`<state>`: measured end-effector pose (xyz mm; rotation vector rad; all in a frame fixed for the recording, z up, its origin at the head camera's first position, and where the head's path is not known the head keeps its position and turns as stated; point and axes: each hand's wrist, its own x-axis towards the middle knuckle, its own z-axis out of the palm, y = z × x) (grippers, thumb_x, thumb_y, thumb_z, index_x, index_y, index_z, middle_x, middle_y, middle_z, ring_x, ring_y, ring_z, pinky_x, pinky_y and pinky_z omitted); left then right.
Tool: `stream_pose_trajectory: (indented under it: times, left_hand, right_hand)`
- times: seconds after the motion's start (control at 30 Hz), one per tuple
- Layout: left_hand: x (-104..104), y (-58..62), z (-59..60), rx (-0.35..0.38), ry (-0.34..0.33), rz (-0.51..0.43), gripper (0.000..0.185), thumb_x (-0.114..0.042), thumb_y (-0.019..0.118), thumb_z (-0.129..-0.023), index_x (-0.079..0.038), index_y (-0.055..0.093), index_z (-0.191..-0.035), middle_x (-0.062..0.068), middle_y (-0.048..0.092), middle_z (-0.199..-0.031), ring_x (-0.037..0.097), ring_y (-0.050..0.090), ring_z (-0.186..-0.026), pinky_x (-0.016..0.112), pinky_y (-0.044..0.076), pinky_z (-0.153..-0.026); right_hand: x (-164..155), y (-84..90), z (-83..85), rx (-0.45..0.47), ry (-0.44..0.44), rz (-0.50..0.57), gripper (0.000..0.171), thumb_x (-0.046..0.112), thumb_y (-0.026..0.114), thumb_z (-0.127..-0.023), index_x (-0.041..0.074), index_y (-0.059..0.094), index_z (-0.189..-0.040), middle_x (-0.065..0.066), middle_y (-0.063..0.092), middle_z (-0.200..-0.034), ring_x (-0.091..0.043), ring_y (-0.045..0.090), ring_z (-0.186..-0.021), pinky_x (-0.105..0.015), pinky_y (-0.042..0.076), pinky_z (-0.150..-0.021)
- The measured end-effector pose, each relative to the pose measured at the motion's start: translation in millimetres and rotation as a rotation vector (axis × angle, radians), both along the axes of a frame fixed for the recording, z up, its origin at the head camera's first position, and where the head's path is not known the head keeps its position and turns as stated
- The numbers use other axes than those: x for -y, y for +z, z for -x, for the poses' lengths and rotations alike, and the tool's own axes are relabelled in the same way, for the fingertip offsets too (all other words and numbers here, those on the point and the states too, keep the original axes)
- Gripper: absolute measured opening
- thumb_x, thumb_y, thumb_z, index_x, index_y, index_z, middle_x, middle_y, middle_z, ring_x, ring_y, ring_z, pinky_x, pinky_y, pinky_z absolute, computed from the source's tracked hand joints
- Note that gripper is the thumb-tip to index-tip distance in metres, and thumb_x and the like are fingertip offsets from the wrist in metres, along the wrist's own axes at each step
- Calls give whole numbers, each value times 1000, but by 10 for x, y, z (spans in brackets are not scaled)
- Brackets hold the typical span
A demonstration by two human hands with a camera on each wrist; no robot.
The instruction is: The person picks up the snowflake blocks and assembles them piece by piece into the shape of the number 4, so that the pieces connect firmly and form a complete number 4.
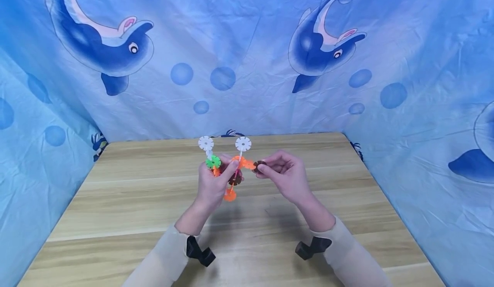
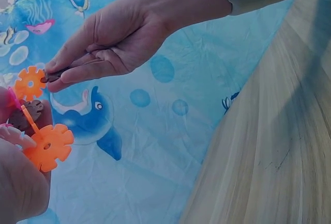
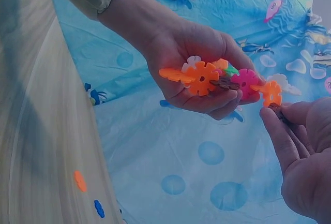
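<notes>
Over the wooden table (image 1: pixel 127 201), my left hand (image 1: pixel 225 173) grips a cluster of snowflake-shaped plastic discs (image 1: pixel 231 169). Two white discs (image 1: pixel 206 143) stand on top, with a green one (image 1: pixel 213 162) below and an orange one (image 1: pixel 230 195) at the bottom. My right hand (image 1: pixel 266 169) pinches a small brown disc (image 1: pixel 258 166) against the cluster's side orange disc (image 1: pixel 247 164). The left wrist view shows that brown disc (image 2: pixel 51 77) touching the orange disc (image 2: pixel 29 83). In the right wrist view the cluster (image 3: pixel 207 77) lies in the left hand (image 3: pixel 207 97), and the right hand (image 3: pixel 289 123) holds the brown disc (image 3: pixel 276 109).
Blue cloth printed with dolphins (image 1: pixel 247 64) walls in the table at the back and both sides. In the right wrist view, a loose orange piece (image 3: pixel 79 180) and a blue piece (image 3: pixel 99 208) lie near the table's edge. Black camera mounts (image 1: pixel 200 252) sit on both wrists.
</notes>
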<state>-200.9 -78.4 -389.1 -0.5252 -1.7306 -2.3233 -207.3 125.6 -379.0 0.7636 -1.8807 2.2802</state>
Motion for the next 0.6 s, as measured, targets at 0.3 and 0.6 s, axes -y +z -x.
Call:
stream_pose_trajectory:
  times: [0.3, 0.6]
  left_hand:
    - [-4, 23, 5, -11, -5, 13, 11, -6, 67, -93, -12, 65, -84, -2, 67, -82, 12, 67, -63, 28, 62, -61]
    - [27, 3, 2, -26, -36, 57, 13, -6, 66, -94, -10, 61, -82, -2, 65, -78, 13, 66, -62, 29, 62, -61]
  right_hand:
    - [-12, 32, -5, -19, 1, -15, 13, -5, 72, -85, -8, 64, -94, 2, 79, -90, -17, 78, -79, -40, 64, -71]
    - [-15, 26, -16, -18, 15, -39, 20, -5, 73, -84, -16, 60, -94, 3, 78, -89, -17, 78, -79, -41, 64, -70]
